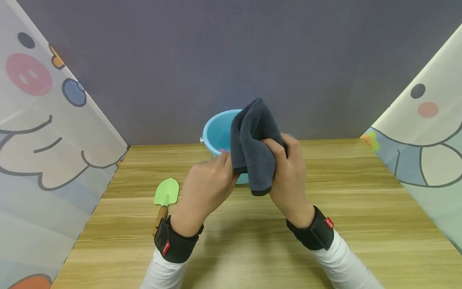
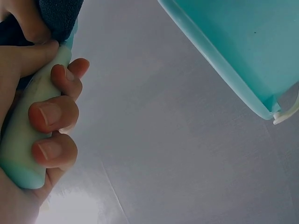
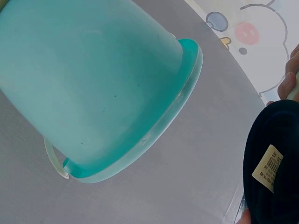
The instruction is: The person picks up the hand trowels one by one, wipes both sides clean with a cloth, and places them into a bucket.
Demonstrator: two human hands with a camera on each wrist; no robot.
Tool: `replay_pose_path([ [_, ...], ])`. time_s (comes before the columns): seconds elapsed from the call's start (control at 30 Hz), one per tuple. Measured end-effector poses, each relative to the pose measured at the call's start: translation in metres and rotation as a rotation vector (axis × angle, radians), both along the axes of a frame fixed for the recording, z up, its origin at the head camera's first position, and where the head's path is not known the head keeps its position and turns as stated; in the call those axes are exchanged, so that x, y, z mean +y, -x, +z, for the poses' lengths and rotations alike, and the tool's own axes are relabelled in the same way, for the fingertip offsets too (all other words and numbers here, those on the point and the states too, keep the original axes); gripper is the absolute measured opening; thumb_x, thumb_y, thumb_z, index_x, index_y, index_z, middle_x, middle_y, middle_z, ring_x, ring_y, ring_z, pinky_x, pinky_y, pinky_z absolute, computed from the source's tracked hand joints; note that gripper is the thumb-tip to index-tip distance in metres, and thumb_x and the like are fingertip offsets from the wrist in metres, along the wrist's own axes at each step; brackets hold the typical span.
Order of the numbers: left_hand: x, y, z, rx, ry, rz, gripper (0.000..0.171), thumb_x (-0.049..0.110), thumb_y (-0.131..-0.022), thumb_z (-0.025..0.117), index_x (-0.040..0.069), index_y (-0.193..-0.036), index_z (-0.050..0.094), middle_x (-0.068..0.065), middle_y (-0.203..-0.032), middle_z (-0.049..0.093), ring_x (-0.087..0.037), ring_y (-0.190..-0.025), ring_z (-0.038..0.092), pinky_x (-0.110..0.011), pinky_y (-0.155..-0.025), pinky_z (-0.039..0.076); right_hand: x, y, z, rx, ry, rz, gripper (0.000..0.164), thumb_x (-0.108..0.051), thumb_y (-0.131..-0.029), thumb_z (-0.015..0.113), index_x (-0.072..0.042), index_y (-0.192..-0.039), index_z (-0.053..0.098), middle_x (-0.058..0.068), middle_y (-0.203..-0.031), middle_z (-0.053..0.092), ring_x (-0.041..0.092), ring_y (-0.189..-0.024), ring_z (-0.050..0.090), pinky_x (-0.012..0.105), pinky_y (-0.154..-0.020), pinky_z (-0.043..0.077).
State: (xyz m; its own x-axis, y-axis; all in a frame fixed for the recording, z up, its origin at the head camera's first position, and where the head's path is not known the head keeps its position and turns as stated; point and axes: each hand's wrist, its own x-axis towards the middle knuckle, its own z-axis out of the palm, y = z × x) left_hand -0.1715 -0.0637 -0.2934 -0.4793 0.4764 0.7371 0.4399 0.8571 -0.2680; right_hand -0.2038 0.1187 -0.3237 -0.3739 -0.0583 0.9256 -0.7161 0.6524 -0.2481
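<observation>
My left hand grips a pale green handle with a turquoise end, its fingers curled round it in the left wrist view. The far part of that handled thing is hidden by a dark grey cloth with black edging. My right hand holds the cloth bunched in its fingers, close beside the left hand. In the right wrist view the cloth shows a printed label. Behind both hands stands a light blue bucket, partly covered by the cloth in the head view.
A small trowel with a light green blade and wooden handle lies left of my left wrist on the wood-grain table. A grey wall rises behind the table, with cartoon-printed panels on both sides.
</observation>
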Motion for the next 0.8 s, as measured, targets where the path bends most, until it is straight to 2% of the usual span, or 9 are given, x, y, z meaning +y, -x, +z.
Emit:
replay_pose_path([
  [0.37, -0.0014, 0.0001, 0.0017, -0.017, -0.007, -0.008, 0.02, 0.01, -0.084, 0.073, 0.009, -0.078, 0.054, 0.004, -0.064, 0.048, -0.007, -0.045, 0.036, -0.024, -0.039, 0.03, 0.002, 0.0017, 0.0029, 0.029, 0.008, -0.034, 0.022, -0.008, -0.101, 0.061, -0.008, -0.123, 0.06, 0.029, -0.118, 0.055, 0.043, -0.101, 0.061, 0.054, -0.084, 0.053],
  [0.57, -0.0022, -0.0006, 0.0018, -0.016, 0.003, -0.005, 0.022, 0.018, -0.087, 0.076, 0.008, -0.083, 0.057, 0.003, -0.067, 0.052, -0.009, -0.045, 0.039, -0.025, -0.04, 0.031, 0.0038, 0.0024, 0.0046, 0.033, 0.025, -0.039, 0.022, -0.008, -0.101, 0.061, -0.009, -0.123, 0.06, 0.028, -0.118, 0.056, 0.043, -0.101, 0.061, 0.054, -0.085, 0.052],
  [0.8, -0.0034, -0.0001, 0.003, -0.002, 0.006, -0.008, 0.026, 0.028, -0.094, 0.073, 0.004, -0.091, 0.064, 0.0, -0.071, 0.061, -0.01, -0.045, 0.046, -0.026, -0.039, 0.035, 0.0067, 0.0028, 0.0072, 0.031, 0.04, -0.047, 0.022, -0.008, -0.101, 0.061, -0.009, -0.123, 0.059, 0.027, -0.118, 0.055, 0.042, -0.098, 0.06, 0.055, -0.082, 0.052],
])
